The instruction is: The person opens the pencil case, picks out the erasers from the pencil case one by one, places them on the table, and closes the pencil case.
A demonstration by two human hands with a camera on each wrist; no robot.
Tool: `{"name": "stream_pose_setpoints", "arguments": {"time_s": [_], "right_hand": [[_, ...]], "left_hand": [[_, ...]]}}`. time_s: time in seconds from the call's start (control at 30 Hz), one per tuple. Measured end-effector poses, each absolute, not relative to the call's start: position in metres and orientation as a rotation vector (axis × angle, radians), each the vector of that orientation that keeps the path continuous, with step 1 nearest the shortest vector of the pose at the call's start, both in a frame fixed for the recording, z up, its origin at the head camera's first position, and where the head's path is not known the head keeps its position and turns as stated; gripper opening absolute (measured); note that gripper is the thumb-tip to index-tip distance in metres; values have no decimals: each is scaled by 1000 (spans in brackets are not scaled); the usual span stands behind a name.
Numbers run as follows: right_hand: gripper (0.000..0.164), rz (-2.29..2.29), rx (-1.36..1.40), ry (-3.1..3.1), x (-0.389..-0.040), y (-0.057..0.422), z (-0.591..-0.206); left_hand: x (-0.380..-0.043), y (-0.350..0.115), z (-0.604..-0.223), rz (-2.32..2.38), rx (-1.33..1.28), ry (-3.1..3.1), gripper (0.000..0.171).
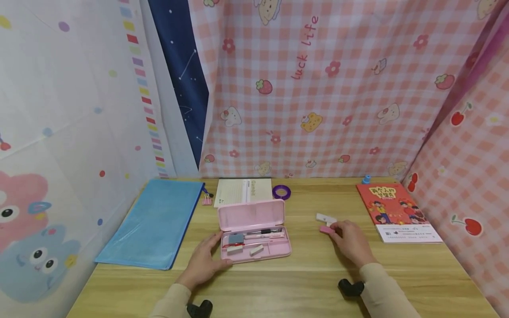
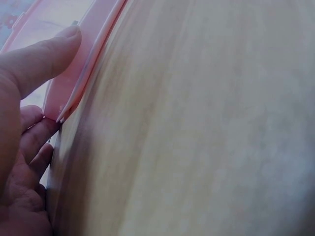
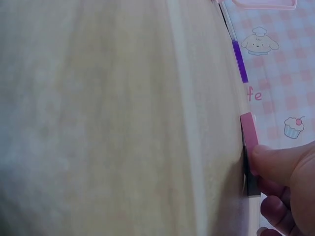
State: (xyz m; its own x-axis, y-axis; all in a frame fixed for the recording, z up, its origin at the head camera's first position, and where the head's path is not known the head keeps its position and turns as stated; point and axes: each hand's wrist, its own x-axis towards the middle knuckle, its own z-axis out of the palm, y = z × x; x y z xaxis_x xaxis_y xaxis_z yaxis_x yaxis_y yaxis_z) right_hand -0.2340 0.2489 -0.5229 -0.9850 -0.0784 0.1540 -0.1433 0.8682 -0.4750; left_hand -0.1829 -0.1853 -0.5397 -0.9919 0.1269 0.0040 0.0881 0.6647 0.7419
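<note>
An open pink pencil case lies on the table in the head view, lid tipped back. Inside are a black-gripped pen, a grey-blue block, a red item and two whitish erasers. My left hand holds the case at its left end, thumb along the front wall and fingers at the corner. To the right, my right hand pinches a pink eraser between thumb and fingers, low over the table. Just behind it lies a white eraser.
A blue folder lies at left, beside a pink binder clip. Behind the case are a notebook and a purple tape roll. At right lie a red book and a small blue object. Patterned curtains surround the table.
</note>
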Motion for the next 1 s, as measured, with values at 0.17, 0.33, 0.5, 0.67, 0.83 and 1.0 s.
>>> {"name": "stream_pose_setpoints", "arguments": {"time_s": [0.17, 0.33, 0.5, 0.67, 0.83, 1.0], "right_hand": [[17, 748, 168, -2877, -233, 249, -522], [14, 745, 188, -2829, -232, 249, -523], [13, 746, 191, -2825, -232, 250, -524], [14, 749, 184, -2815, -230, 247, -521], [18, 821, 256, -2770, -228, 222, -513], [21, 972, 356, -2791, -224, 173, -505]], "left_hand": [[-183, -185, -539, 1252, 177, 2823, 97], [-183, -185, -539, 1257, 181, 2821, 97], [-183, -185, -540, 1261, 187, 2821, 97], [-182, -185, -540, 1255, 166, 2813, 97], [-181, -186, -540, 1254, 169, 2820, 97], [-182, -185, -539, 1251, 166, 2816, 97]]}}
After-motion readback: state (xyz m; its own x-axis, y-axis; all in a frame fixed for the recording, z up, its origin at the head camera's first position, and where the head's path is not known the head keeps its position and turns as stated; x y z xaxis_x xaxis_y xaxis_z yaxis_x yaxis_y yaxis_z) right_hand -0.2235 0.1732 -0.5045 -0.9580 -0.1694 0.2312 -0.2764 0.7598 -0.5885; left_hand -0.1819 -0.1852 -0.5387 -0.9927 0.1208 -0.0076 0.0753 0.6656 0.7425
